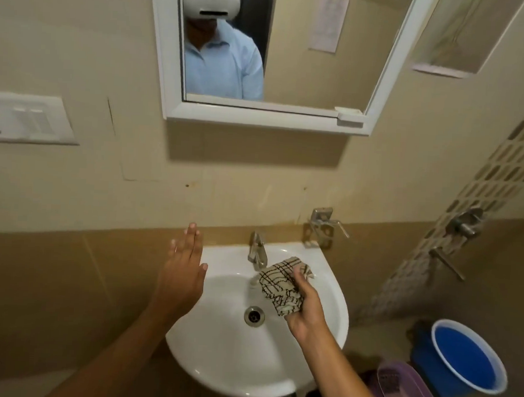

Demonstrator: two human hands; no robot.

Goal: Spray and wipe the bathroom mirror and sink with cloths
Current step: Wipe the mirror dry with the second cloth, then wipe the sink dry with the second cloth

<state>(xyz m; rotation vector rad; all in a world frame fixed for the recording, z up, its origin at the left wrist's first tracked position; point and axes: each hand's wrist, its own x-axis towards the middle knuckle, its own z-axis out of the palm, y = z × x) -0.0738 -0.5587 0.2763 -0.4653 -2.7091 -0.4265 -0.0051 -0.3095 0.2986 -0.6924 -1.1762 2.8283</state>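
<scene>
The beige wall [80, 52] filled most of the view, with a darker tan band along its lower part. A white-framed mirror [308, 49] hung on it above the basin and reflected a person in a pale blue shirt wearing a white headset. The white sink [245, 370] projected from the wall below, its round bowl open toward the camera. To its right on the floor stood a blue bucket [468, 358], and a purple tub [402, 384] lay just beside it, nearer the camera. A white switch plate [25, 117] was fixed to the wall at the left.

The left hand [184, 273] was released, fingers straight and together, held flat over the sink's left rim; whether it touched the rim could not be told. The right hand [305, 303] was over the bowl grasping a checked cloth [280, 282], which was bunched just right of the tap [258, 249] and above the drain [254, 315]. A metal wall valve [323, 224] sat behind the sink's right corner.
</scene>
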